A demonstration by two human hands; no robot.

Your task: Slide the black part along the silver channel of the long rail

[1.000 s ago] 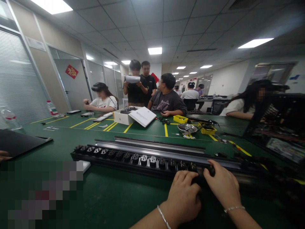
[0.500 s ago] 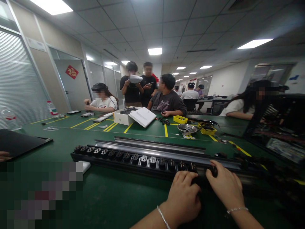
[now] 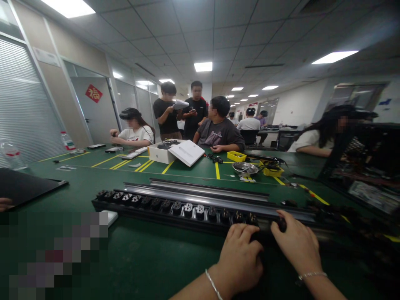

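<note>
Dark piece (image 3: 282,225) sits pinched between right fingers (image 3: 286,217); left fingers (image 3: 247,230) curl, their grip unclear.

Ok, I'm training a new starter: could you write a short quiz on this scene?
1. True or false: the plug-like parts stand in a row along the long black tray.
2. Which hand has a small dark part between thumb and forefinger?
3. Where is the metal bowl: A, inside the white box; B, right of it?
Key: 1, true; 2, the right hand; 3, B.
</note>
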